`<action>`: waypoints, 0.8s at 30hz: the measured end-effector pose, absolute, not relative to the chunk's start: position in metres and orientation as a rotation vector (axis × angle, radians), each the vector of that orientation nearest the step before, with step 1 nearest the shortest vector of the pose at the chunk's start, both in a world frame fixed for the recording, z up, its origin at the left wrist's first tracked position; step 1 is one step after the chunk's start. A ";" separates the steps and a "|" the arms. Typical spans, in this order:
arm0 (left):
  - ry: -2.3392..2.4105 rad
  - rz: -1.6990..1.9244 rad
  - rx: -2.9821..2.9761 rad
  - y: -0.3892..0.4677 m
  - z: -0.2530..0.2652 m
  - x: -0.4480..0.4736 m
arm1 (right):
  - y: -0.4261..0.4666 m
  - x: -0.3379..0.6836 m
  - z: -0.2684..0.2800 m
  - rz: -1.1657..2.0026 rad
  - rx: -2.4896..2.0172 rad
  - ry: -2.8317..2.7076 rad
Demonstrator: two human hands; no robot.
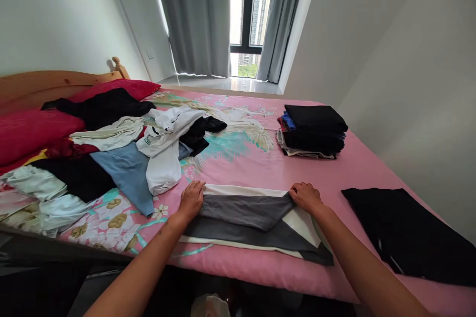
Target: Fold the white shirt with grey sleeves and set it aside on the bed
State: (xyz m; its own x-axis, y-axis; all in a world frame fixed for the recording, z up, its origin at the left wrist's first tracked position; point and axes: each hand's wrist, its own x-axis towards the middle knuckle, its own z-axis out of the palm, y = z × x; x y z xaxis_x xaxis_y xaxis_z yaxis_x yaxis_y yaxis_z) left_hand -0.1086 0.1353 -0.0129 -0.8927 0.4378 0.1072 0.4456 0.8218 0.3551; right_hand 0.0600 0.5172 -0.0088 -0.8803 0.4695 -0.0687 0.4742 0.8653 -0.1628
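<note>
A grey and cream garment [238, 212], folded into a long strip, lies across the near edge of the bed in front of me. At its far left corner, my left hand [192, 200] is closed on the cloth, the fingertips curled over the cream edge. My right hand [307, 197] grips the far right corner in the same way. A grey panel lies folded over the cream part, and its slanted end shows near my right forearm. The undersides of both hands are hidden.
Loose clothes, among them a white shirt [165, 171] and blue cloth [128, 168], are heaped at left by red pillows [35, 131]. At right stand a stack of folded clothes [314, 131] and a flat black garment [412, 233]. The pink bed sheet [241, 168] lies beneath.
</note>
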 end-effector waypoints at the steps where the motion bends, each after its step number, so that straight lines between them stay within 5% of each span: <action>1: -2.997 -0.589 -0.697 0.135 -0.012 -0.118 | 0.519 0.059 -0.010 -0.272 0.753 2.997; 13: -3.283 -0.745 -0.520 0.128 -0.008 -0.165 | 0.532 0.054 -0.018 -0.386 0.674 2.955; 24: -3.058 -0.832 -0.506 0.127 -0.003 -0.153 | 0.521 0.056 -0.023 -0.429 0.689 3.175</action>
State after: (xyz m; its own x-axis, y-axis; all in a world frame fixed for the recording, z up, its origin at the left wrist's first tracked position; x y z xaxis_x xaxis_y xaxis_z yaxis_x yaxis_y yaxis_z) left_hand -0.1531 0.1267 -0.0034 -0.9481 0.3176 0.0173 0.2827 0.8162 0.5039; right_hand 0.0557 0.5215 -0.0230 -0.9030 0.4230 0.0758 0.3876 0.8779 -0.2811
